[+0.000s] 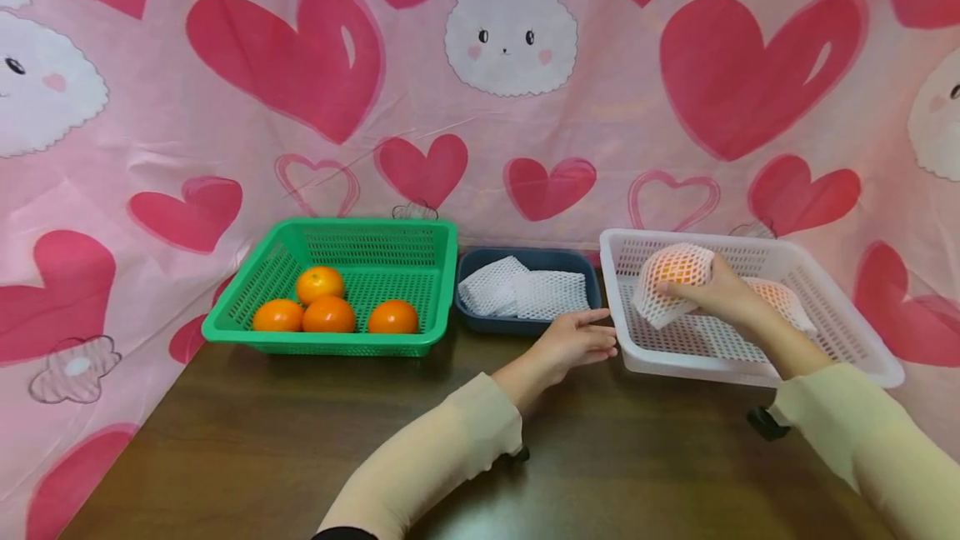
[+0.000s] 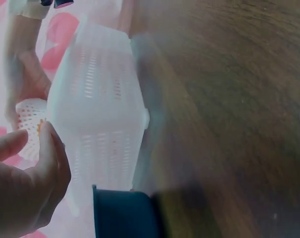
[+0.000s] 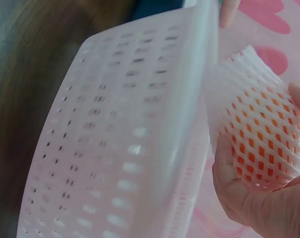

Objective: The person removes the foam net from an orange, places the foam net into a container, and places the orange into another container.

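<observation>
Cream sleeves (image 1: pixel 427 448) up close, then the white basket (image 1: pixel 697 365) at 2 o'clock. Right hand (image 1: pixel 723 290) grips a netted orange (image 3: pixel 264 134) over its 10 o'clock; left hand (image 1: pixel 573 346) looks relaxed, empty, can't tell if touching. Orange's probably firm, weighty, netting (image 3: pixel 239 74) soft and slidey: cup the middle. Second netted orange (image 1: pixel 780 298) is half hidden.

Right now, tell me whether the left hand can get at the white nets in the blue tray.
Probably yes: the left hand looks empty and is near the blue tray, whose open top leaves the white nets uncovered.
</observation>
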`<state>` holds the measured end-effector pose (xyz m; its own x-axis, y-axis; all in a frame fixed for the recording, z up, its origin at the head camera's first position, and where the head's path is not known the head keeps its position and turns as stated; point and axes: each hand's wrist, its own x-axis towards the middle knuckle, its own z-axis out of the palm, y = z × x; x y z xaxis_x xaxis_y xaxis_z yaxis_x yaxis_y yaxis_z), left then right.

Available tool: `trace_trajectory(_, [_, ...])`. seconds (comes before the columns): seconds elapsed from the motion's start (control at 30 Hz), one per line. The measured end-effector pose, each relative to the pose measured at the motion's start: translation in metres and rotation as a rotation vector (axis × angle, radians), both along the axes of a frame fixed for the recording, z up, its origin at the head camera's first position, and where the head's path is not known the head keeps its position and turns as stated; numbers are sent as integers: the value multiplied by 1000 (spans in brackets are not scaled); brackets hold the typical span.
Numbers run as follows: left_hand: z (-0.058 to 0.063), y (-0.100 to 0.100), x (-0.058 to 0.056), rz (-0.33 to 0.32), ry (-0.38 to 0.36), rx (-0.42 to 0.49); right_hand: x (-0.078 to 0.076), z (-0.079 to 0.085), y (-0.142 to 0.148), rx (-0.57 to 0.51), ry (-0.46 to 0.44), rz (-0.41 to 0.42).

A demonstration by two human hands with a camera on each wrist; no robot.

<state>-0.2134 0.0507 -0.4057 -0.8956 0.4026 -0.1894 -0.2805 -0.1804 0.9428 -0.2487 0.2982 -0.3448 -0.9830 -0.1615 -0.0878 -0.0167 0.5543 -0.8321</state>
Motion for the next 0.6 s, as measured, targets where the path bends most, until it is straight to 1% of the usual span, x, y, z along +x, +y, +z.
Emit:
trace_trajectory(0.17, [6, -11, -3, -21, 11, -22, 6, 6, -8, -103, 9, 18])
trace_trajectory(0.33, [12, -24, -5, -34, 32, -29, 13, 13, -21, -125, 19, 48])
trace_trajectory(0.43, [14, -34, -3, -44, 45, -50, 18, 18, -32, -106, 7, 67])
trace_trajectory(0.6, [12, -50, 5, -55, 55, -66, 24, 18, -49, -135, -10, 94])
